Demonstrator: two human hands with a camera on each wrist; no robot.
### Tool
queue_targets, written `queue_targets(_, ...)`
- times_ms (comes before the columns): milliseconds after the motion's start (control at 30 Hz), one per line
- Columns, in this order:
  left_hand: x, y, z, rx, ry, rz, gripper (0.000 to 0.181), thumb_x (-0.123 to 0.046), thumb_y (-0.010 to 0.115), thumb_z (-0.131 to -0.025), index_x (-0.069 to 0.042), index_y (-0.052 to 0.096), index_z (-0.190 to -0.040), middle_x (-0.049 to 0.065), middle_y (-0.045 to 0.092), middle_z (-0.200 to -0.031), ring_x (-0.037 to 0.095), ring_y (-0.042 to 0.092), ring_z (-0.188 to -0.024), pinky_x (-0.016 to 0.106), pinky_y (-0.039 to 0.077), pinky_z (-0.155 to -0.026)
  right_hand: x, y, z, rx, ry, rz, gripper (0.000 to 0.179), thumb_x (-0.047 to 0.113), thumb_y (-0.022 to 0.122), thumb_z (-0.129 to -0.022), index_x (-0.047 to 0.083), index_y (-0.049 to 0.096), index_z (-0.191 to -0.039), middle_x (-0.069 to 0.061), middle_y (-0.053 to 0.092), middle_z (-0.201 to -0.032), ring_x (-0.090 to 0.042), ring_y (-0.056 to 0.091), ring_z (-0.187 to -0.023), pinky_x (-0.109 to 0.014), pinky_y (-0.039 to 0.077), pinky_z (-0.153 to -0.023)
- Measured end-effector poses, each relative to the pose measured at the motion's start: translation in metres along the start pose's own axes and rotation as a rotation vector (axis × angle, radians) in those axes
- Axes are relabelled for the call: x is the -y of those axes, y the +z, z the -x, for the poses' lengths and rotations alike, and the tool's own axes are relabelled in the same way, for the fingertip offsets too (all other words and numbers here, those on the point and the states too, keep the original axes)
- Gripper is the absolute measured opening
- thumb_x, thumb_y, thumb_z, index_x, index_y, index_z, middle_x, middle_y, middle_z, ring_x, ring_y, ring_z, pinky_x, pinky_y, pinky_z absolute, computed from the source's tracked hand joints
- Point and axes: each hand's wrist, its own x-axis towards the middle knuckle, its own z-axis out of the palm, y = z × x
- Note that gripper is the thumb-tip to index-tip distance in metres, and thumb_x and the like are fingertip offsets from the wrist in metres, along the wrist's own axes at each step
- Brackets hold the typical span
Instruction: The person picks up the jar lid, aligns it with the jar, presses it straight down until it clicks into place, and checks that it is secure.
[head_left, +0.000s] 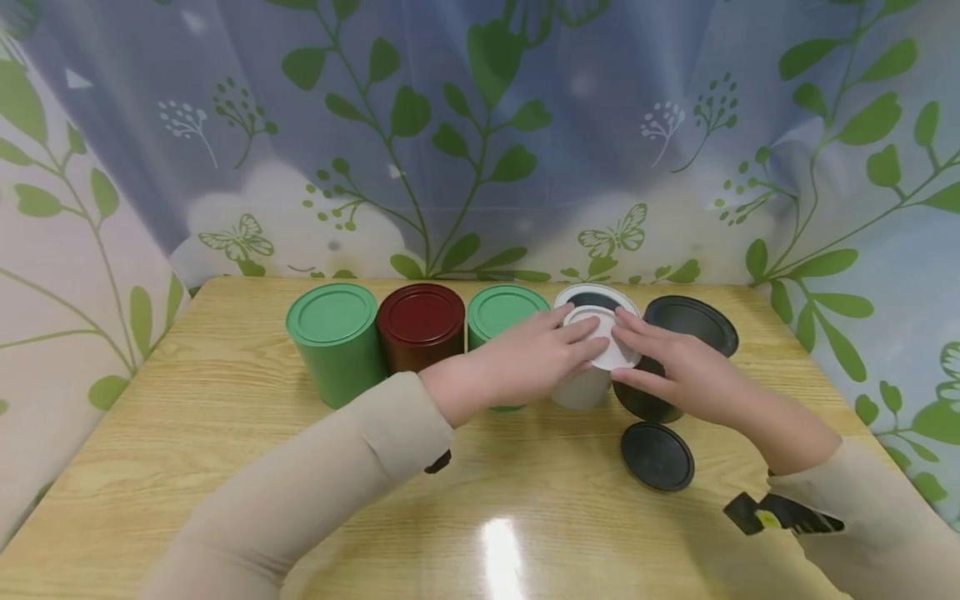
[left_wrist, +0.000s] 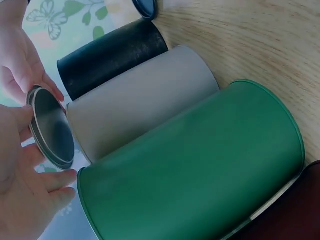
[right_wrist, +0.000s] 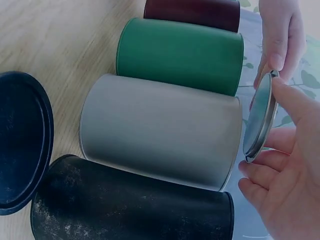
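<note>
Both hands hold a round white lid (head_left: 611, 354) by its rim, above the white can (head_left: 581, 390). The lid is tilted, and the can's dark open mouth shows behind it. My left hand (head_left: 528, 354) has its thumb and fingers at the lid's left side. On the opposite side, my right hand (head_left: 686, 375) grips the rim with thumb and fingers. Both wrist views show the lid's metallic underside (right_wrist: 260, 117) facing the can, with a gap between them. Next to the right hand stands a black can (right_wrist: 135, 205), partly hidden in the head view.
Left of the white can stand a lidded green can (head_left: 506, 308), a dark red can (head_left: 422, 317) and another green can (head_left: 333, 333), side by side. A black lid (head_left: 657, 456) lies flat on the wooden table (head_left: 187, 433) before the black can. A patterned curtain (head_left: 480, 183) hangs behind.
</note>
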Motion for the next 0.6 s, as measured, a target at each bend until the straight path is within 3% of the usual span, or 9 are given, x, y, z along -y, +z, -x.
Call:
queue_targets(233, 0.004, -0.001, -0.009, 0.047, -0.106, 0.077, 0.042, -0.029, 0.034, -0.103, -0.017, 0.04, -0.142, 0.007, 0.034, -0.148, 0.034, 0.031, -0.133, 0.042, 0.032, -0.105, -0.007, -0.004, -0.01, 0.037, 0.039, -0.004, 0.061, 0.033, 0.055, -0.094, -0.001, 0.036, -0.141, -0.021, 0.022, -0.149, -0.041, 0.032, -0.13, -0.053, 0.035, -0.097)
queue_targets(400, 0.007, 0.0, -0.016, 0.103, -0.135, 0.069, 0.043, -0.03, 0.034, -0.103, -0.017, 0.037, -0.144, 0.006, 0.03, -0.15, 0.033, 0.027, -0.135, 0.042, 0.031, -0.106, -0.012, -0.004, -0.016, 0.042, 0.054, 0.008, 0.06, 0.031, 0.055, -0.095, -0.003, 0.036, -0.14, -0.021, 0.021, -0.15, -0.04, 0.031, -0.13, -0.054, 0.034, -0.098)
queue_targets(600, 0.014, 0.001, -0.025, 0.158, -0.145, 0.061, 0.046, -0.029, 0.035, -0.102, -0.016, 0.033, -0.146, 0.006, 0.027, -0.151, 0.031, 0.025, -0.136, 0.04, 0.028, -0.107, -0.014, -0.007, -0.026, 0.062, 0.08, 0.026, 0.065, 0.04, 0.051, -0.095, -0.003, 0.034, -0.141, -0.023, 0.02, -0.149, -0.042, 0.029, -0.131, -0.056, 0.032, -0.099)
